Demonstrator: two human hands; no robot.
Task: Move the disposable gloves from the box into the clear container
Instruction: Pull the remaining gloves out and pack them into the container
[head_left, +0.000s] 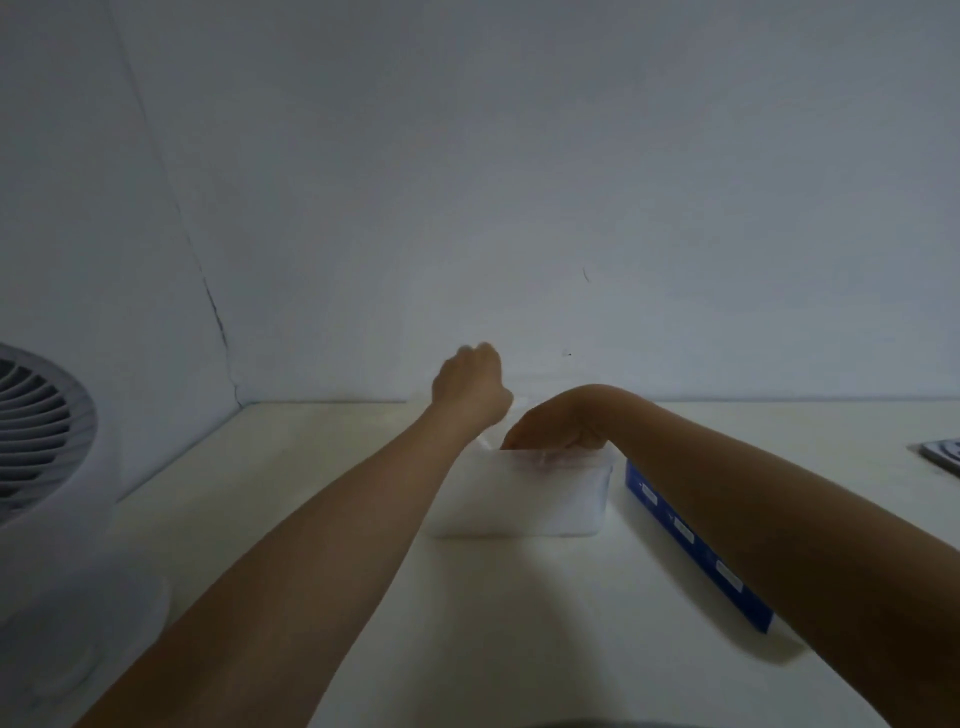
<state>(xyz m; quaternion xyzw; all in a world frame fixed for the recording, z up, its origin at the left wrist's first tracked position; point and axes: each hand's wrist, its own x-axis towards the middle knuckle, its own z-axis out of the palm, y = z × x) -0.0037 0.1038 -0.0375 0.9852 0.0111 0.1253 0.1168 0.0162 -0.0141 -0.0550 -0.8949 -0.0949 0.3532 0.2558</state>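
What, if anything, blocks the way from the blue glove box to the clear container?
Nothing visible. The blue box lies just right of the clear container, with only a strip of table between; the right hand is at its rim.

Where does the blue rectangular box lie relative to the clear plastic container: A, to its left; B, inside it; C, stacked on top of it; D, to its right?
D: the blue rectangular box lies on the pale tabletop just to the right of the clear plastic container.
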